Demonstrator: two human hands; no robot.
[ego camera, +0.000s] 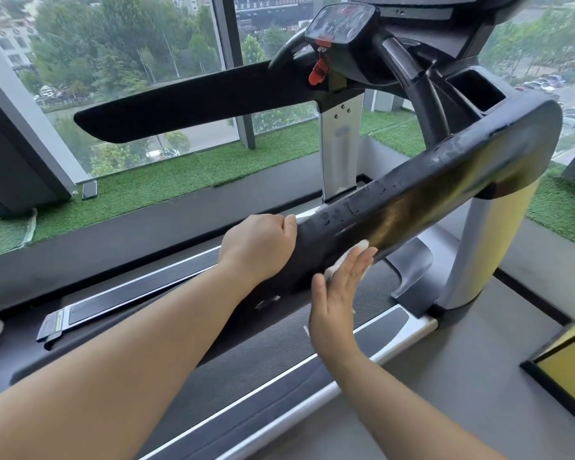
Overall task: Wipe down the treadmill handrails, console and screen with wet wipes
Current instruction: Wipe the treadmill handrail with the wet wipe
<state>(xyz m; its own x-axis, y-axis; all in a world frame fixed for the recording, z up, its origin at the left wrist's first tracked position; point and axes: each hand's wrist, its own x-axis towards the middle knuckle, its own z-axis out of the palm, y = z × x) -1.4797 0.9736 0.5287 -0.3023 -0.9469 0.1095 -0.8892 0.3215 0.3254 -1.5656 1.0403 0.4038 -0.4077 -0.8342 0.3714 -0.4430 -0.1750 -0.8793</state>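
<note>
Wet-glossy black handrail [412, 194]; brushed-metal upright [339, 154]

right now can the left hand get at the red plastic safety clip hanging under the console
Probably not without a step forward. The left hand grips the near black padded handrail with its arm stretched out, and the red plastic safety clip hangs well beyond, under the dark console. Nothing stands between.

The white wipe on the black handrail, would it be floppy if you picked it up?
Probably floppy: the wipe bunches against the handrail under the flat right hand. Likely light, being small. Wet streaks on the handrail suggest it is damp and clingy.
</note>
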